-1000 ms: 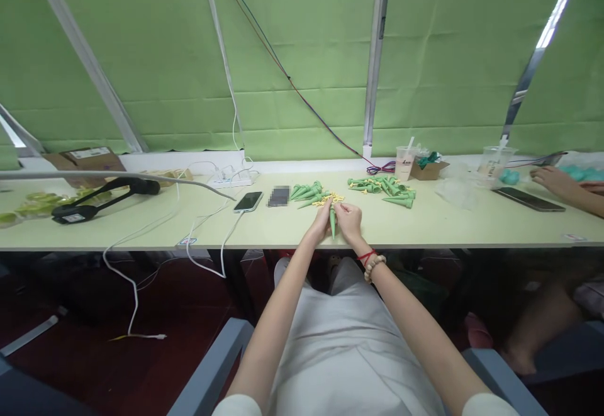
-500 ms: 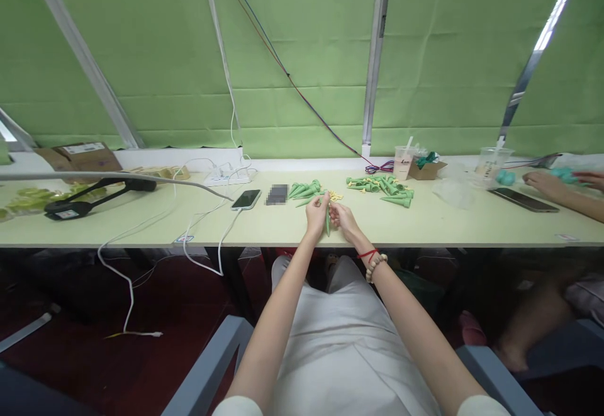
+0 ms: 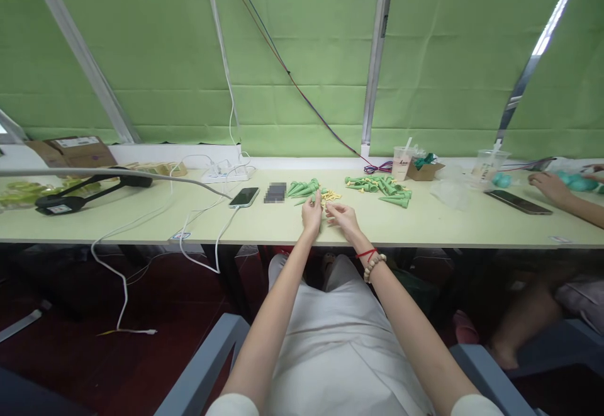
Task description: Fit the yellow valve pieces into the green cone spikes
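Note:
My left hand [image 3: 312,210] and my right hand [image 3: 343,216] meet over the pale table [image 3: 425,224] near its front edge. Between them they pinch a slim green cone [image 3: 323,217], tip pointing down and mostly hidden by the fingers. Just beyond the hands lies a small heap of yellow pieces [image 3: 331,196]. A pile of green cones [image 3: 304,188] lies behind my left hand, and a second pile of green cones [image 3: 382,185] lies further right. A red string and a bead bracelet [image 3: 372,264] sit on my right wrist.
A charging phone [image 3: 244,197], a power strip [image 3: 225,175] and white cables lie to the left, past them a black tool [image 3: 89,191]. A drink cup [image 3: 402,162] and small box [image 3: 427,168] stand at the back. Another person's hand [image 3: 547,184] and phone [image 3: 518,201] are at right.
Both hands have moved a little away from me and to the left with the cone, which is now more hidden between the fingers. The view has tilted slightly.

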Available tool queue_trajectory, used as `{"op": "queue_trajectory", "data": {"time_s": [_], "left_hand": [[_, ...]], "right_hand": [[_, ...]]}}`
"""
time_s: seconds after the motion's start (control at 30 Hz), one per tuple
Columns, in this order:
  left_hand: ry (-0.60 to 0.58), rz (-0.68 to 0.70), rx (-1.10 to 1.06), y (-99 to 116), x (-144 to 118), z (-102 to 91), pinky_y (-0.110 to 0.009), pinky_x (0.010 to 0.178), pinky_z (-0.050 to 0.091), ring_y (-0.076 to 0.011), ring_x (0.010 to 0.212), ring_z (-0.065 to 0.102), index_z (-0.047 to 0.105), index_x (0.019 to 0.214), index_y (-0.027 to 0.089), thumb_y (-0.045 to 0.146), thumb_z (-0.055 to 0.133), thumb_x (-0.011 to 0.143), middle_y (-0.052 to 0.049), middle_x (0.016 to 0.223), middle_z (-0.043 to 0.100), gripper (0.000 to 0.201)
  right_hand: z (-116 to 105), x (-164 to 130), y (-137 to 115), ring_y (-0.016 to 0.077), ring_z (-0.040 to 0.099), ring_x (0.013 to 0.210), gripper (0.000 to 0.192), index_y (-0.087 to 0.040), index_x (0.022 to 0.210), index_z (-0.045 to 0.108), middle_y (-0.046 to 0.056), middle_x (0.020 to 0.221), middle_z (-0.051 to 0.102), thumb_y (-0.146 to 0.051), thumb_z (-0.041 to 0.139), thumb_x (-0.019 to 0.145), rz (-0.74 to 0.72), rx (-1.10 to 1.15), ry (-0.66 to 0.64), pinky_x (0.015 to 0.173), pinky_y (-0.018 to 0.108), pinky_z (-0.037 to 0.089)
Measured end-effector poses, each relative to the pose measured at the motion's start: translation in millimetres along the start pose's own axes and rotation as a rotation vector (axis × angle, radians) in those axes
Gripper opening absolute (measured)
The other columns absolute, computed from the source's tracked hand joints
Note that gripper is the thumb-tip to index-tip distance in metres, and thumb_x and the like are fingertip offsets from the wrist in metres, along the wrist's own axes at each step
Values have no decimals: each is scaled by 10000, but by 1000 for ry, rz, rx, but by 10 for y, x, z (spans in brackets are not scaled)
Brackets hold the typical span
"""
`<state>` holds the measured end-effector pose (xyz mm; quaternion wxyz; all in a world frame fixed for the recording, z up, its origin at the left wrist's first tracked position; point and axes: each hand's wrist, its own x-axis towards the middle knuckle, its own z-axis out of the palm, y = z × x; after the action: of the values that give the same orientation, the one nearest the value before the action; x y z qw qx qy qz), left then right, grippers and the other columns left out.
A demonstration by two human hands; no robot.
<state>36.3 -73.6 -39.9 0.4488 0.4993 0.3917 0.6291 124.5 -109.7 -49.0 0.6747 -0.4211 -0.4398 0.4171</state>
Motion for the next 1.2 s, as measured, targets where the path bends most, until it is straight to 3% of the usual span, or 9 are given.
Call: {"op": "queue_trajectory", "data": {"time_s": [0.17,0.33,0.47,0.6,0.73,0.87,1.07,1.2], "left_hand": [[-45,59,-7,-7,2,39,-195,523,376,-86,507,434,453,589,182,566,535,723,41,502,381,415],[-25,54,42,-20,3,14,-201,497,367,-96,484,466,548,725,183,490,601,699,44,501,444,312],[-10,36,68,-30,8,13,-197,462,352,-81,431,447,553,899,196,365,652,676,60,521,482,297],[-3,-6,85,-29,13,30,-189,405,312,-63,348,385,512,943,178,283,649,674,87,465,441,321],[-20,-37,87,-5,2,47,-181,374,286,-54,319,356,484,936,168,290,639,685,103,425,406,319],[-79,-44,87,16,-20,55,-169,384,297,-47,351,389,484,902,170,344,635,695,81,463,464,309],[-231,-104,131,-23,-14,43,-182,348,275,-57,338,412,542,744,162,416,644,680,31,484,526,281],[-292,-145,151,-38,1,28,-200,331,240,-58,307,373,500,561,163,489,654,647,37,402,441,370]], "right_hand": [[-4,34,34,108,578,623,323,-150,770,634,32,716,627,-421,705,609,-4,32,54,500,199,486],[-26,52,76,127,594,697,339,-157,784,666,51,810,663,-412,729,570,-42,52,9,613,239,487],[-30,66,113,123,571,663,321,-157,726,652,33,726,650,-417,728,553,-86,53,-2,642,257,458],[-17,76,131,107,533,605,291,-162,648,610,-6,624,600,-410,725,549,-138,50,-18,628,250,430],[-11,85,135,113,535,627,289,-159,645,596,-4,637,596,-402,721,551,-161,45,3,639,252,425],[-21,99,138,128,557,690,308,-157,717,597,23,726,623,-420,689,585,-152,54,94,651,256,432],[-43,125,144,141,575,703,320,-153,766,589,53,795,636,-431,651,620,-122,64,195,629,263,452],[-63,134,128,139,569,717,294,-159,771,560,56,811,628,-428,612,665,-116,32,264,617,251,445]]}}
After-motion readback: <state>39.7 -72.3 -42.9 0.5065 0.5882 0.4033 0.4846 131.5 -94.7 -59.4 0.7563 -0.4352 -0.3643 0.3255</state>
